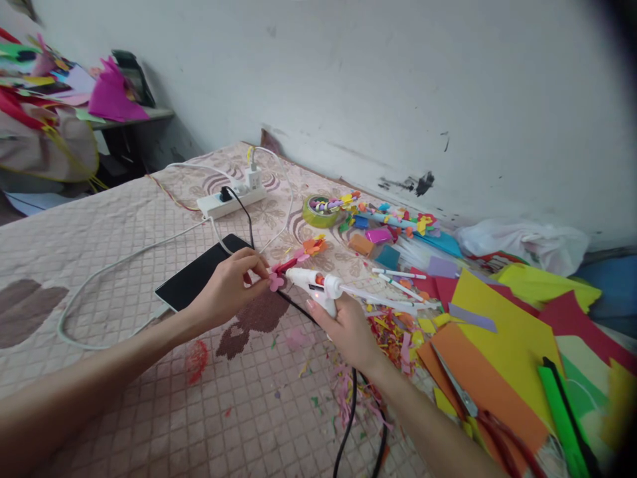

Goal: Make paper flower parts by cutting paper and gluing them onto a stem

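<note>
My right hand (348, 328) is closed around the handle of a white hot glue gun (316, 284), its nozzle pointing left. My left hand (229, 287) pinches a small pink paper flower (275, 281) with a red stem piece right at the nozzle tip. The gun's black cord (351, 411) runs down toward me. Both hands hover just above the quilted bed cover (124, 226).
A black tablet (196, 273) lies behind my left hand. A white power strip (229, 201) with cables sits further back. Coloured paper sheets (502, 332), scissors (460, 392), marker pens (398, 273), a green tape roll (318, 211) and paper scraps cover the right side. A wall runs behind.
</note>
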The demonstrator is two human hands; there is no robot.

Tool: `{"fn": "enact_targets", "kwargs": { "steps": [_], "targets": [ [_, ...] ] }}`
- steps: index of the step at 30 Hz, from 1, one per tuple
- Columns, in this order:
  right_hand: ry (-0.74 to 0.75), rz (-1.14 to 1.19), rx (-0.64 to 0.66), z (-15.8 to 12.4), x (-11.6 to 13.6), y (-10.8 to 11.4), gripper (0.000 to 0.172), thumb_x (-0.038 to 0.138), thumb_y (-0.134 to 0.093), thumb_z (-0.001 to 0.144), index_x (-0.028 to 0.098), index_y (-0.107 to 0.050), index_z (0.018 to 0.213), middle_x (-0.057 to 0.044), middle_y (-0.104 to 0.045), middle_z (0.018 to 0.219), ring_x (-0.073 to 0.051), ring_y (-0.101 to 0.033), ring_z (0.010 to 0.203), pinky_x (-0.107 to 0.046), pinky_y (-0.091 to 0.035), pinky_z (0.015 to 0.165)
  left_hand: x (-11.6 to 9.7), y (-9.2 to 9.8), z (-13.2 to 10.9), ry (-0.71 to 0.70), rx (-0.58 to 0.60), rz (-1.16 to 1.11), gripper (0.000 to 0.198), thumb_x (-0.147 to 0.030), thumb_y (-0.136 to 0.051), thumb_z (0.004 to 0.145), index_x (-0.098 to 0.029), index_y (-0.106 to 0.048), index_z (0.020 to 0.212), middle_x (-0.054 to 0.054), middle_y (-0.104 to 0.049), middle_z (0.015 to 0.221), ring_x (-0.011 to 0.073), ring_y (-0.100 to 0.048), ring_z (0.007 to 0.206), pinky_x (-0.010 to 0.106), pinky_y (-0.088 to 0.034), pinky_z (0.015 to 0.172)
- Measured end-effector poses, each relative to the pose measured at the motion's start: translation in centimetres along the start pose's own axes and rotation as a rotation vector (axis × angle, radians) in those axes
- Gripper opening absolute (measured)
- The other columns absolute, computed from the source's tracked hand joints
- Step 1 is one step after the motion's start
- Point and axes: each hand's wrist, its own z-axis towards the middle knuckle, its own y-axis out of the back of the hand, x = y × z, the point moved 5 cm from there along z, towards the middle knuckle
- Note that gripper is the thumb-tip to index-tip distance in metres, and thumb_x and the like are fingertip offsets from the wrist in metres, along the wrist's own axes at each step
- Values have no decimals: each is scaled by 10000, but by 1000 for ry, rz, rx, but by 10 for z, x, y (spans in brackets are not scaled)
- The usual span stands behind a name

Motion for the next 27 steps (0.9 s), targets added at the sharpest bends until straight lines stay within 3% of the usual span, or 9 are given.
{"fn": "enact_targets", "kwargs": {
  "steps": [8, 13, 27],
  "targets": [
    [15, -5, -30, 0, 1, 2, 329, 289, -482, 867, 226, -592, 1172, -33, -653, 1118, -234, -592, 1010, -347, -433, 903, 1, 0, 0, 20, -19, 16, 110, -237, -554, 774, -159, -582, 701, 56, -581, 969, 129, -555, 781, 237, -470, 636],
    [-5, -27, -21, -2, -2, 0, 319, 298, -492, 857, 195, -605, 1137, -47, -684, 1000, -237, -612, 935, -331, -453, 850, 1, 0, -1, 24, -24, 8, 102, -225, -557, 775, -160, -587, 702, 59, -583, 994, 135, -564, 804, 247, -476, 653],
    [-9, -19, -27, -3, -5, -1, 301, 277, -504, 854, 177, -616, 1115, -60, -694, 978, -237, -625, 921, -340, -450, 871, 5, -2, -1, 21, -19, -14, 108, -228, -551, 784, -154, -578, 711, 69, -585, 1010, 138, -572, 818, 250, -492, 663]
  ]
}}
